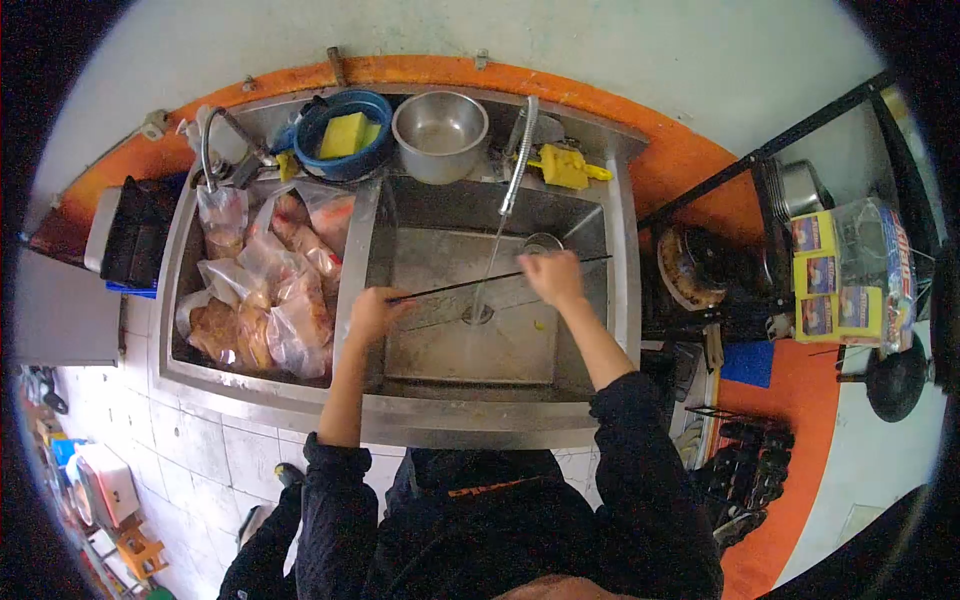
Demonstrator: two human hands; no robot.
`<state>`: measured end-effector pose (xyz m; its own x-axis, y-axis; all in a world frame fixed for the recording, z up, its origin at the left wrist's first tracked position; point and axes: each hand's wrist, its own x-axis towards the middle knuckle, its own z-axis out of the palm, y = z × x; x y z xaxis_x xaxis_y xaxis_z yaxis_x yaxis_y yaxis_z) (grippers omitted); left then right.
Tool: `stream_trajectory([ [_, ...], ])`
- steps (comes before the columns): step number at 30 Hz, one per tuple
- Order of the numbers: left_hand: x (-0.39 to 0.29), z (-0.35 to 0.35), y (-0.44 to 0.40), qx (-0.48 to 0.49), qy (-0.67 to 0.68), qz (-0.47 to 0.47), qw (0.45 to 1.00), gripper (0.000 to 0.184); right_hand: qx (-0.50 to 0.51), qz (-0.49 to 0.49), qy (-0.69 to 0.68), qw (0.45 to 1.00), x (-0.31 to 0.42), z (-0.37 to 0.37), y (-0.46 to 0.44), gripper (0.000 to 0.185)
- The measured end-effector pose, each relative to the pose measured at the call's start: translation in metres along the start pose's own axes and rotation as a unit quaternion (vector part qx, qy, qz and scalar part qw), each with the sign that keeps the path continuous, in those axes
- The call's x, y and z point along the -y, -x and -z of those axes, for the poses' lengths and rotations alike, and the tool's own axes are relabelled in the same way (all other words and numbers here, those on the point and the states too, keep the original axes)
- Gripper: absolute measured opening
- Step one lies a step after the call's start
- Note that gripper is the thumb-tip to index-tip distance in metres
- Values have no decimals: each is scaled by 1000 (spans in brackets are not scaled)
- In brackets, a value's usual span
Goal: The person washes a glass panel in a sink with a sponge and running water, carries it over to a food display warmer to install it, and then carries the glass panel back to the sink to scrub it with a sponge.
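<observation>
Over the right sink basin point(470, 360), my left hand point(376, 312) is closed round one end of a thin dark rod point(455, 287). My right hand point(551, 276) is closed round the rod nearer its other end, which sticks out towards the basin's right wall. Water runs from a coiled metal faucet point(517, 165) behind the rod, down towards the drain point(477, 314). Close behind my right hand is a small round metal strainer or cup point(543, 243), partly hidden.
The left basin holds several plastic bags of meat point(300, 310). On the back ledge are a blue bowl point(343, 165) with a yellow sponge, a metal pot point(440, 145) and a yellow brush or cloth point(565, 168). A black rack point(690, 205) stands to the right.
</observation>
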<state>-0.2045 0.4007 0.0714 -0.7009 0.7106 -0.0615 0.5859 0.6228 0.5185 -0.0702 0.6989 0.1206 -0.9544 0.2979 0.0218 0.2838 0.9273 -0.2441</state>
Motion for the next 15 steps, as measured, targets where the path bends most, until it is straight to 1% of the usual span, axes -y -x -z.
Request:
stream_trajectory([
  [1, 10, -3, 5, 3, 128, 39, 991, 28, -63, -40, -13, 997, -21, -3, 6, 44],
  [2, 18, -9, 10, 6, 254, 76, 964, 27, -126, -79, -25, 989, -36, -12, 11, 37],
  [3, 27, -25, 14, 4, 255, 77, 964, 27, -125, -77, -24, 989, -39, -18, 15, 37],
  [4, 37, -47, 16, -39, 370, 91, 924, 27, -272, -96, -53, 956, -41, -23, 19, 33],
  [5, 41, -60, 17, -83, 477, 101, 869, 28, -414, -112, -82, 900, -46, -29, 18, 38],
  [6, 40, -65, 18, -86, 478, 100, 868, 28, -415, -109, -82, 899, -55, -46, 13, 38],
  [7, 40, -69, 19, -28, 402, 158, 902, 28, -504, -169, -184, 826, -66, -70, 8, 45],
  [8, 41, -75, 20, 32, 319, 214, 923, 29, -580, -226, -281, 731, -75, -89, 5, 52],
  [9, 47, -87, 21, -59, 248, 109, 961, 28, -533, -267, -320, 736, -79, -99, 10, 62],
  [10, 55, -97, 22, -60, 248, 107, 961, 28, -534, -266, -320, 736, -85, -108, 13, 62],
  [11, 60, -103, 22, -57, 257, 100, 960, 27, -481, -268, -515, 657, -92, -115, 14, 61],
  [12, 66, -110, 20, -55, 265, 92, 958, 26, -403, -256, -686, 549, -101, -125, 14, 60],
  [13, 80, -123, 19, -26, 305, 139, 942, 25, -403, -252, -687, 549, -116, -152, 17, 60],
  [14, 69, -113, 17, -29, 304, 137, 942, 25, -386, -304, -703, 515, -138, -191, 20, 58],
  [15, 49, -90, 16, 10, 238, 186, 953, 24, -368, -354, -715, 477, -156, -221, 22, 57],
])
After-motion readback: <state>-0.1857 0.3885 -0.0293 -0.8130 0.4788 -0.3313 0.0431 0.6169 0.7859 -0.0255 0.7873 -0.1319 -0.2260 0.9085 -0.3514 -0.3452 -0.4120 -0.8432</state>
